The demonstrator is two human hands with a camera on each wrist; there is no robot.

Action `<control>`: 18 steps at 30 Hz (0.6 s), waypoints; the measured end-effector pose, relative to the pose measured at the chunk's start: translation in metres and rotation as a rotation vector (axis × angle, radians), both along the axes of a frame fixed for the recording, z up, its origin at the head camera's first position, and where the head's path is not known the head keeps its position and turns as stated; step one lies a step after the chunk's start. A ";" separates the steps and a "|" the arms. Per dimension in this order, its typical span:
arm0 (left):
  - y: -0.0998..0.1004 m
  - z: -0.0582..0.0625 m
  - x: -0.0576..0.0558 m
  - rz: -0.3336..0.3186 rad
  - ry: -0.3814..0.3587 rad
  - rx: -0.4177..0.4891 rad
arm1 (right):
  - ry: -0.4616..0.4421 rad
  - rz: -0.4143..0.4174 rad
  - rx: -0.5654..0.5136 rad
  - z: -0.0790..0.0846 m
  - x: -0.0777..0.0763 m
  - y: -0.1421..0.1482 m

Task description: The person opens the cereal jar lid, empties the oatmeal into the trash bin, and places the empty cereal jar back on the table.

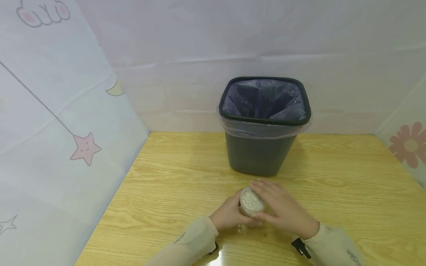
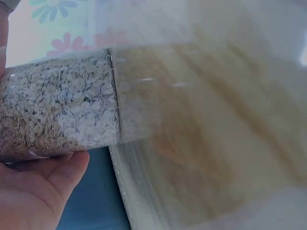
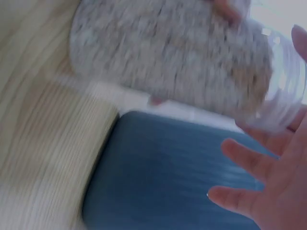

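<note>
A clear jar of oat flakes stands nearly upright over the table, between both hands and in front of the bin. My left hand grips its side, the thumb on the near face. In the left wrist view, fingers wrap the oat-filled body. My right hand holds the jar's top end, with the thumb near and the fingers across the far edge. The right wrist view, blurred, has the clear rim between that thumb and fingers; two fingers spread away from it.
A dark bin with a translucent purple liner stands at the back of the wood-grain table. Pale printed cloth hangs behind and at both sides.
</note>
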State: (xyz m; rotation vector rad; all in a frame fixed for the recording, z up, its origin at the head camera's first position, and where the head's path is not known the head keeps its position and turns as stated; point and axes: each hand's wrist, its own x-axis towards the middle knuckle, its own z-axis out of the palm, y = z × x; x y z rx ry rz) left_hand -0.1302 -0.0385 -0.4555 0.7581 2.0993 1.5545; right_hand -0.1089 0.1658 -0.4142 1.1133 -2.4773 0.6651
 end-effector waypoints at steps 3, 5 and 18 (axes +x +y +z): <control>-0.001 -0.001 -0.001 0.023 -0.001 -0.026 | 0.048 0.008 -0.014 0.000 -0.003 -0.010; -0.001 -0.001 -0.002 0.033 -0.007 -0.035 | 0.063 -0.001 -0.026 -0.001 -0.004 -0.016; 0.005 0.000 -0.004 -0.037 0.483 -0.296 | 0.199 -0.286 -0.038 -0.004 0.004 -0.060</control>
